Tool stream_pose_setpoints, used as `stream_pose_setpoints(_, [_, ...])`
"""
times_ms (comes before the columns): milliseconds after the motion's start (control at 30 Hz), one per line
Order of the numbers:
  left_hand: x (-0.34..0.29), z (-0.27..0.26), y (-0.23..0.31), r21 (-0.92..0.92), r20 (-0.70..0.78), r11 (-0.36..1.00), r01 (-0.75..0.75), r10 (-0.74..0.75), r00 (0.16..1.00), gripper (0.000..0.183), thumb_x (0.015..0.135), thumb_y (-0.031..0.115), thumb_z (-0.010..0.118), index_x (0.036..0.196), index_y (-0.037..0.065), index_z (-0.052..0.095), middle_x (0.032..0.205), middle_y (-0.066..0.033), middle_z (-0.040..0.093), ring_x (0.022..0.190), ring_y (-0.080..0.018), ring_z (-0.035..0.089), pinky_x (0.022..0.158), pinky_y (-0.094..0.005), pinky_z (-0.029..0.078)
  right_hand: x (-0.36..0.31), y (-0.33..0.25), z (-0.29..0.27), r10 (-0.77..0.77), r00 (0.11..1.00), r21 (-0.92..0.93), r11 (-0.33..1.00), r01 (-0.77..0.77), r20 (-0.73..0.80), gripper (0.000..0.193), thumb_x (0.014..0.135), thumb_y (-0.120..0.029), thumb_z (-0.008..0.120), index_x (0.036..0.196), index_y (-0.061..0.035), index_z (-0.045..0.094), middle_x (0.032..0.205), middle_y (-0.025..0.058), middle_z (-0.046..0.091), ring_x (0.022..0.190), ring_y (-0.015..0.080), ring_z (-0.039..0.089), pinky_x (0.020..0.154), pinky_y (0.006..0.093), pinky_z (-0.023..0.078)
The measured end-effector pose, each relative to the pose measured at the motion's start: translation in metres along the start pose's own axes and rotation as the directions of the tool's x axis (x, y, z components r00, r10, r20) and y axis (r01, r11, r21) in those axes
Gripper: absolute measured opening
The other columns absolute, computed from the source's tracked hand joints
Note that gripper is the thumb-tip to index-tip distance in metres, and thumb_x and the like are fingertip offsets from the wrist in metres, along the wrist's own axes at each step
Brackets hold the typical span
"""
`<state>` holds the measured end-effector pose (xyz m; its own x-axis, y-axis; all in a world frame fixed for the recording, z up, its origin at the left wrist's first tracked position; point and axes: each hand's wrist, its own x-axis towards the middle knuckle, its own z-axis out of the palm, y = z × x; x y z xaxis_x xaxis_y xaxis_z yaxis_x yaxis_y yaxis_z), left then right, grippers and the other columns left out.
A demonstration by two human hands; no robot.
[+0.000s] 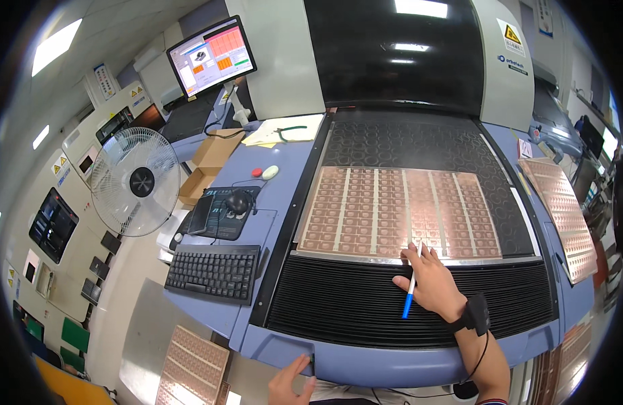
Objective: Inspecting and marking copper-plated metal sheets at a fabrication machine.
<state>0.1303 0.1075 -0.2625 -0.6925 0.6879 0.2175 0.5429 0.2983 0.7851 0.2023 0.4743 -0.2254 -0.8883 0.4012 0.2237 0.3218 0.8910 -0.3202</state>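
Observation:
A copper-coloured printed circuit panel [379, 212] with rows of repeated patterns lies on the dark bed of a large machine. At the panel's near edge rests my right hand [433, 283], its fingertips on the metal strip and panel border. A white marker pen with a blue end [409, 297] is held in that hand, its blue end pointing toward me. My left hand [291, 383] is at the machine's front edge, beside a small dark fitting [313, 362]. Its thumb and fingers are apart, with nothing seen between them; the lower part of the hand runs out of view.
Black ribbed bellows [338, 297] span the machine's front. To the left are a keyboard [212, 273], a mouse [238, 200], an open cardboard box [210, 162], green-handled pliers [291, 128], a monitor [212, 57] and a fan [136, 182]. More panels stand at right [561, 216] and lower left [192, 368].

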Motion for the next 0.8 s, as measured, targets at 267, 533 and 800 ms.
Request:
stream_pose_setpoints(267, [-0.005,0.007,0.001,-0.06,-0.077,0.994,0.091,-0.096,0.992,0.042,0.095,0.018,0.066,0.13,-0.004,0.06,0.123,-0.0248,0.066,0.115,-0.0407,0.063,0.1,-0.0436,0.048,-0.002,-0.003,0.003,0.025,1.0,0.01,1.0,-0.025,-0.012,0.064,0.097,-0.046,0.061,0.134,0.0048,0.047,0.131,0.0367,0.055,0.136,0.0557,0.04,0.115,0.0571,0.034])
stream_pose_setpoints(533, [-0.009,0.012,-0.003,-0.049,-0.106,0.998,0.048,-0.053,0.993,0.041,0.095,0.018,0.066,0.13,-0.003,0.06,0.123,-0.0253,0.065,0.113,-0.0413,0.062,0.099,-0.0446,0.047,0.002,0.002,-0.003,0.016,1.0,0.089,0.996,-0.016,-0.003,0.065,0.096,-0.047,0.063,0.133,0.0046,0.048,0.135,0.0364,0.052,0.133,0.0545,0.044,0.113,0.0574,0.036])
stream_pose_setpoints(800, [0.027,-0.051,-0.052,0.163,-0.453,0.986,-0.046,0.116,0.884,0.031,0.092,0.005,0.063,0.12,-0.006,0.064,0.105,-0.0188,0.069,0.087,-0.0343,0.067,0.078,-0.0419,0.053,0.001,-0.009,0.002,-0.056,0.998,-0.076,0.996,0.055,-0.006,0.067,0.094,-0.051,0.064,0.131,0.0033,0.051,0.135,0.0377,0.051,0.133,0.0555,0.043,0.112,0.0601,0.035])
